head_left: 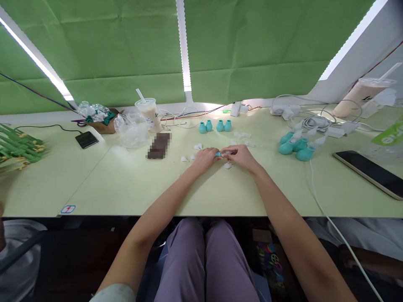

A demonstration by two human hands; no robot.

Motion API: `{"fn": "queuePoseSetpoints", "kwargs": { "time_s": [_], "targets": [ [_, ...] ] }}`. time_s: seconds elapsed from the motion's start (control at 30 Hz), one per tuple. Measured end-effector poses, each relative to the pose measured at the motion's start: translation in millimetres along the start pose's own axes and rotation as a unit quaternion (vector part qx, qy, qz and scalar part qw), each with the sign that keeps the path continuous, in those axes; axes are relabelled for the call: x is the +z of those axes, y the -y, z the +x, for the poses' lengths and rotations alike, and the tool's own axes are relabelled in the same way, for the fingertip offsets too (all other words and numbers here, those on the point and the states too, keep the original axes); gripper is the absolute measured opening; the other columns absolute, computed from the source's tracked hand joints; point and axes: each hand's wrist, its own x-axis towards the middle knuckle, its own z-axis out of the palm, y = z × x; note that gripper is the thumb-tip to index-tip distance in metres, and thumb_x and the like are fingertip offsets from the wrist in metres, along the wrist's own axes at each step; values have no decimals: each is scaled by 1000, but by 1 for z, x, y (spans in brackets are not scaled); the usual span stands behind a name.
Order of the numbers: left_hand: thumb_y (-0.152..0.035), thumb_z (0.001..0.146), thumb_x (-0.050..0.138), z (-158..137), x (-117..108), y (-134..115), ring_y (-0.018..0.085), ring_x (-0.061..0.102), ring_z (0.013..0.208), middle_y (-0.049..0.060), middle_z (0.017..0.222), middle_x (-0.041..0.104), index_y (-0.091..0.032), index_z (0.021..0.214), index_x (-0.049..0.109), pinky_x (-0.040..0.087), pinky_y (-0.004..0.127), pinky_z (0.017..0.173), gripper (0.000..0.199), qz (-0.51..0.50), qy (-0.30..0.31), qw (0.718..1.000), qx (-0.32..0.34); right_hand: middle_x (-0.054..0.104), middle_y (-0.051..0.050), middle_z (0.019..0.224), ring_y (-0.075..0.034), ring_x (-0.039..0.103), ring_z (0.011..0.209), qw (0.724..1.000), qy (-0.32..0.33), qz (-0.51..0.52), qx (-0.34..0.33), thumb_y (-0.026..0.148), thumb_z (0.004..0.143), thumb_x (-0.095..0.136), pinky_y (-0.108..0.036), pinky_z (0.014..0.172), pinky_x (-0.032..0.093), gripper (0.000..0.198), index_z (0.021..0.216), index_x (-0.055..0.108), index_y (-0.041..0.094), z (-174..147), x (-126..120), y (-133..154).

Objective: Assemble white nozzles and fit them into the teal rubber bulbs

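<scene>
Head view: my left hand (204, 160) is closed around a small, glossy turquoise piece (218, 154), which sits between my two hands above the middle of the pale yellow-green tabletop (126, 188). My right hand (242, 157) meets its right end with bunched fingertips; something slim and pale shows there, but I cannot tell whether I pinch it or merely touch it.

With so little of the turquoise piece exposed, it could twist or slip if my left fingers slackened while the right ones pressed. Its smooth, apparently rounded surface would offer little bite. A careless wrist could also sweep away the small, thin white scraps (228, 166) lying near, to the left and right; they look light enough to scatter.

Farther off stand four turquoise vase-shaped pieces (220, 125), round-bellied with narrower necks, which a knock might roll. To the right, more turquoise bulb-shaped pieces (305, 154) lie clustered beside tangled white cables (311, 121); a tug on the cord could disturb them. Far left, a clear plastic cup of milky drink (149, 114), tall and straw-topped, stands beside a crinkled translucent bag (130, 131) and could tip if bumped.
</scene>
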Motion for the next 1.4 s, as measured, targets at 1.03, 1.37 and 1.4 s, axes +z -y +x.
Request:
{"fn": "queuePoseSetpoints", "kwargs": {
  "time_s": [1.03, 1.37, 1.4],
  "targets": [
    [-53, 89, 32, 15, 7, 11, 22, 25, 133, 13, 136, 26, -22, 124, 31, 26, 42, 109, 47, -359, -238, 902, -39, 64, -5, 94, -22, 57, 93, 966, -251, -61, 23, 41, 70, 65, -41, 89, 41, 30, 92, 56, 22, 9, -23, 0],
    [-45, 90, 34, 16, -4, 22, 20, 29, 128, 13, 129, 33, -20, 116, 41, 30, 40, 105, 37, -293, -248, 923, -38, 56, -16, 90, -29, 51, 93, 833, -401, -320, 208, 26, 68, 63, -43, 82, 41, 28, 92, 64, 10, -44, -101, -33],
    [-45, 90, 34, 16, -4, 22, 20, 29, 129, 13, 129, 33, -20, 116, 41, 30, 40, 104, 37, -288, -245, 925, -38, 56, -17, 88, -31, 51, 93, 824, -409, -321, 226, 28, 69, 62, -44, 81, 41, 28, 89, 65, 10, -49, -105, -36]
  ]
}}
